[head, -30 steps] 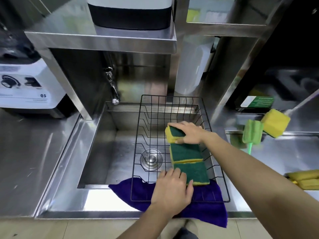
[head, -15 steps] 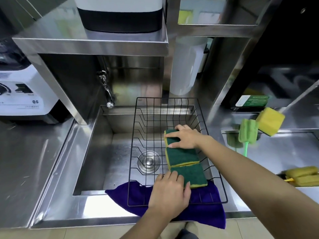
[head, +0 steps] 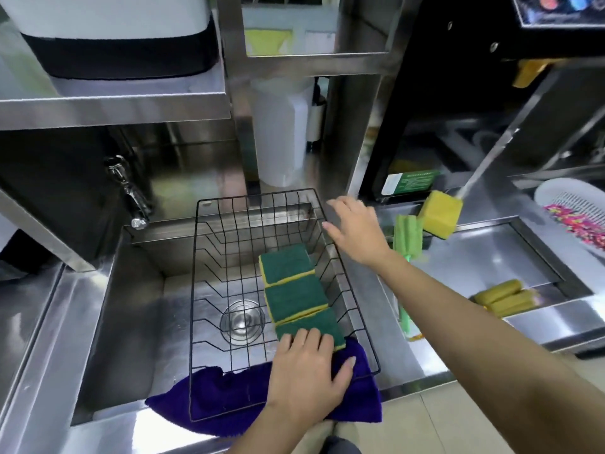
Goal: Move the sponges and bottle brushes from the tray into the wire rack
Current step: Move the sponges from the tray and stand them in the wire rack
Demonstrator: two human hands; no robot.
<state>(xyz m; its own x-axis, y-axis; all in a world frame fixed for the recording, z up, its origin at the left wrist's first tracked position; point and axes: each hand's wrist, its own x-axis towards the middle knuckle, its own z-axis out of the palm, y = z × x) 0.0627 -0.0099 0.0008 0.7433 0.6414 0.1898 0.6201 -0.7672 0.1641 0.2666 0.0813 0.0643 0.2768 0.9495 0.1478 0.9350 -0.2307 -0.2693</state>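
Note:
A black wire rack (head: 229, 204) sits over the sink. Three green-and-yellow sponges lie in a row along its right side: the far sponge (head: 285, 264), the middle sponge (head: 294, 301) and the near sponge (head: 311, 326). My left hand (head: 307, 375) rests flat on the rack's near edge, fingertips touching the near sponge. My right hand (head: 358, 229) hovers open above the rack's far right corner, holding nothing. On the steel tray (head: 510, 253) to the right lean a green bottle brush (head: 407, 239) and a yellow sponge brush (head: 440, 217). More yellow sponges (head: 504, 298) lie at the tray's near side.
A purple cloth (head: 229, 398) lies under the rack's near end. The faucet (head: 131, 194) hangs at the sink's far left. A white plastic jug (head: 281, 132) stands behind the rack. A white colander (head: 576, 208) sits at the far right. Steel shelves hang overhead.
My right hand let go of the far sponge, which now lies flat in the rack, and lifted away to the right. My left hand stayed on the near edge.

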